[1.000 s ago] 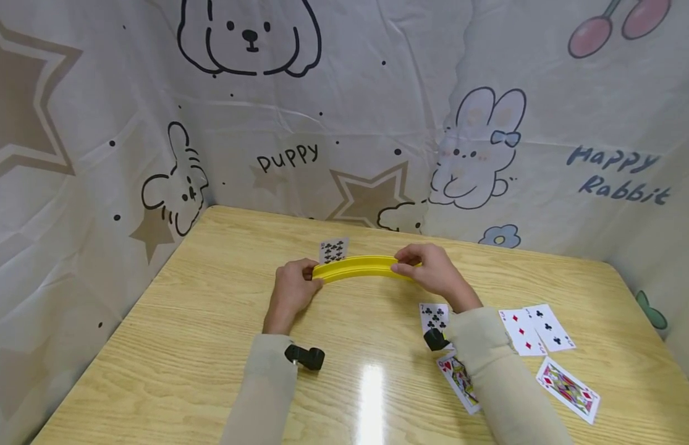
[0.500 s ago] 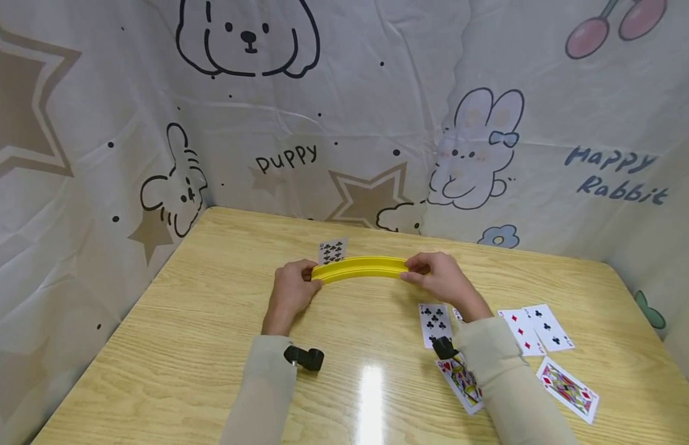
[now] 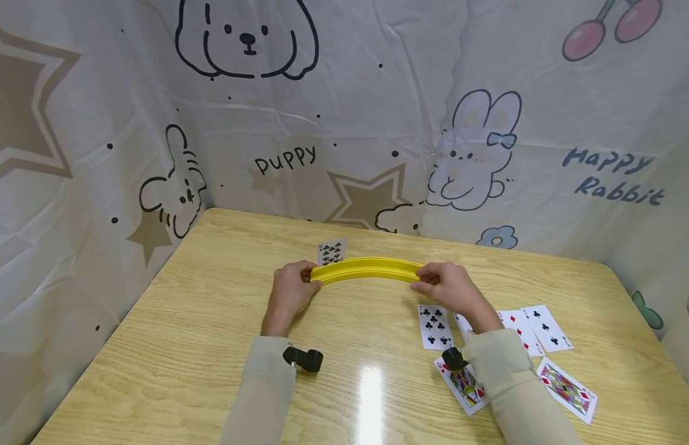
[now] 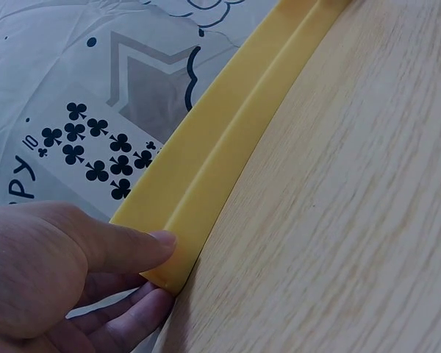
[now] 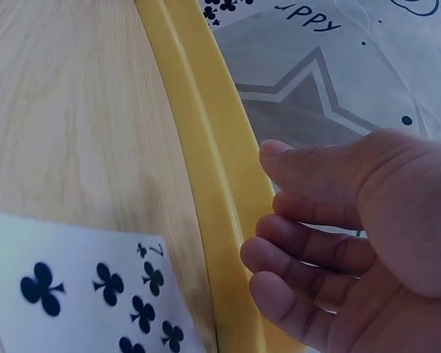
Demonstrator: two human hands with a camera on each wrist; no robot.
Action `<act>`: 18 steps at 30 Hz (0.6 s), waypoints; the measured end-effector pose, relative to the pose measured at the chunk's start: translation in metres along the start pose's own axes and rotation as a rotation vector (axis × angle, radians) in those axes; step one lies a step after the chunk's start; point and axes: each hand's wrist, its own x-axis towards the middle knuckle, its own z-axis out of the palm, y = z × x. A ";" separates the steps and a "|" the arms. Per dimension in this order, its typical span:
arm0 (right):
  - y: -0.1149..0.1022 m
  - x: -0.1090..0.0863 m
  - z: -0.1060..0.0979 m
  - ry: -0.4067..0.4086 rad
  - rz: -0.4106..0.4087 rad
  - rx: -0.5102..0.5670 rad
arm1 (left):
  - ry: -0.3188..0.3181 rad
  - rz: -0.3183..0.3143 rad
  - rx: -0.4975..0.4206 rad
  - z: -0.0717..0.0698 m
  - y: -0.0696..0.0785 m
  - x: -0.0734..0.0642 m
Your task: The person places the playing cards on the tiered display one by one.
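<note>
A curved yellow playing card holder [image 3: 372, 267] stands on the table. My left hand [image 3: 291, 290] grips its left end, the thumb [image 4: 158, 248] pressed on the front face and the fingers underneath. Upright in the holder near that end is a ten of clubs [image 4: 95, 151], its lower part hidden. My right hand [image 3: 452, 285] is at the holder's right end. In the right wrist view its fingers [image 5: 279, 257] are loosely bent, tips against the holder, with no firm pinch visible. Just below the right hand lies a seven of clubs [image 3: 434, 326].
Face up on the right lie a queen of hearts [image 3: 461, 386], a three of diamonds [image 3: 519, 330], a three of clubs [image 3: 549, 327] and a diamond face card [image 3: 568, 389]. The right forearm partly covers another card [image 3: 463, 324]. A printed curtain [image 3: 350, 123] hangs behind the table [image 3: 183, 346].
My right hand has slid rightward and slightly nearer along the holder to its right end, uncovering more of it and of the seven of clubs. The left hand and holder stay put.
</note>
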 end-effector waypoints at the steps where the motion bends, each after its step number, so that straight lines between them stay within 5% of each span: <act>1: 0.001 -0.001 0.000 -0.001 0.001 -0.004 | 0.000 0.001 -0.001 0.000 0.000 0.000; 18: 0.014 -0.018 -0.001 0.001 0.046 -0.075 | -0.010 -0.019 -0.011 0.000 0.000 0.000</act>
